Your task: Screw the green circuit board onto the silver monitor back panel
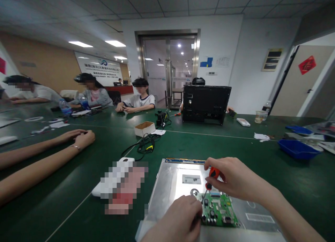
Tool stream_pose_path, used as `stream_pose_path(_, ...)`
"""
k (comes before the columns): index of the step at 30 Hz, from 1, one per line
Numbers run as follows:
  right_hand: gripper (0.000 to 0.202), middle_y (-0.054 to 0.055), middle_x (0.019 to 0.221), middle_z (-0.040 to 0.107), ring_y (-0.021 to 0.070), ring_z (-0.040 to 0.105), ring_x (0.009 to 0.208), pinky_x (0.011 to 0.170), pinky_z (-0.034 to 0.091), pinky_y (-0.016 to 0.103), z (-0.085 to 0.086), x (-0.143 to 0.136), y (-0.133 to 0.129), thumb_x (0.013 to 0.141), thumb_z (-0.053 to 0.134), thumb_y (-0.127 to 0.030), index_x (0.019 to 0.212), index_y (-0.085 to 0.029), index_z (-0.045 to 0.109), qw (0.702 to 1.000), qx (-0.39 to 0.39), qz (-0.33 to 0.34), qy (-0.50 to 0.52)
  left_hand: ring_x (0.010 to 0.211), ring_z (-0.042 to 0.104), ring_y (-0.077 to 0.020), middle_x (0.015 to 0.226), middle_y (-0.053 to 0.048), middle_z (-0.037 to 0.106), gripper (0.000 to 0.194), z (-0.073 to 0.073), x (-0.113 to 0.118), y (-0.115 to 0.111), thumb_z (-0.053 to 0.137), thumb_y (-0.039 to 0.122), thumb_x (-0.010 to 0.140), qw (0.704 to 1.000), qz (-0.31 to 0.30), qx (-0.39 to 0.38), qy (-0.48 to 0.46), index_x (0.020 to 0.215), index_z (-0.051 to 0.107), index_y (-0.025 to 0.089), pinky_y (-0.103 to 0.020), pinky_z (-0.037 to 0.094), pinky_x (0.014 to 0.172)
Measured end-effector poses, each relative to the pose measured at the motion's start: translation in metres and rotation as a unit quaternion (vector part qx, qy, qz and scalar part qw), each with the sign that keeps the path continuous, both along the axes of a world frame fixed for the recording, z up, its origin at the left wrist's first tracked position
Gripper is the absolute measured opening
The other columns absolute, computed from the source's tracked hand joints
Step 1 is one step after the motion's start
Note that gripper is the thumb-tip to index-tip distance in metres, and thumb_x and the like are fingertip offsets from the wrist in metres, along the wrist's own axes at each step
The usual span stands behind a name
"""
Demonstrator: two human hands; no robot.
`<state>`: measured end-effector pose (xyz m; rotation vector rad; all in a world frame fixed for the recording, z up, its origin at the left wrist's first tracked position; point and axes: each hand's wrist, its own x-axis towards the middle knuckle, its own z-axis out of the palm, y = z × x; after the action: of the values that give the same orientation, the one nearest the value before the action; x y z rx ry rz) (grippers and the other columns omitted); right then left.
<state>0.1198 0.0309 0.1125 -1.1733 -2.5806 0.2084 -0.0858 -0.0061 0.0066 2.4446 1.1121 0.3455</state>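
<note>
My right hand (pixel 230 175) is closed around the orange-and-black handle of a screwdriver (pixel 213 175). The shaft slants down toward the left edge of a green circuit board (pixel 221 209). My left hand (pixel 180 216) sits at that same edge, its fingers curled together near the screwdriver's tip; whatever they pinch is hidden behind them. Under the board lies a flat silver metal display panel (pixel 167 196), with a label and a thin blue strip along its far edge.
Left of the panel are a white device (pixel 125 161), black cables (pixel 145 144) and a small open box (pixel 144 129). A black monitor casing (pixel 206 104) stands across the green table. Blue trays (pixel 298 148) lie at right. Another person's forearms (pixel 52 165) rest at left; several people sit beyond.
</note>
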Motion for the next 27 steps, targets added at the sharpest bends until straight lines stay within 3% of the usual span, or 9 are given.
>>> stream_pose_path(6, 0.009, -0.002, 0.074, 0.069, 0.0135, 0.058, 0.062, 0.058, 0.031, 0.026, 0.0007, 0.0008, -0.001, 0.087, 0.062, -0.023, 0.095, -0.022, 0.06, 1.0, 0.01, 0.0, -0.004, 0.078, 0.053, -0.0178, 0.09, -0.003, 0.06, 0.007, 0.0051, -0.0005, -0.0007, 0.054, 0.014, 0.081, 1.0, -0.002, -0.025, 0.007, 0.083, 0.051, 0.02, -0.029, 0.039, 0.068)
stream_pose_path(20, 0.011, -0.002, 0.077, 0.071, 0.0168, 0.062, 0.069, 0.058, 0.033, 0.027, 0.0034, 0.0017, -0.0015, 0.085, 0.063, -0.024, 0.096, -0.024, 0.062, 1.0, -0.004, 0.001, -0.009, 0.08, 0.055, -0.0176, 0.089, -0.003, 0.062, 0.011, -0.0039, 0.0009, 0.0036, 0.054, 0.009, 0.077, 1.0, -0.015, 0.008, -0.011, 0.08, 0.05, 0.02, -0.028, 0.037, 0.067)
stream_pose_path(27, 0.011, -0.002, 0.077, 0.071, 0.0174, 0.064, 0.069, 0.058, 0.034, 0.027, 0.0036, 0.0029, -0.0026, 0.084, 0.062, -0.025, 0.095, -0.024, 0.062, 1.0, 0.004, 0.001, -0.007, 0.074, 0.053, -0.0167, 0.084, -0.002, 0.061, 0.009, 0.0031, 0.0, 0.0014, 0.055, 0.011, 0.077, 1.0, 0.002, -0.011, -0.01, 0.08, 0.053, 0.019, -0.028, 0.038, 0.065)
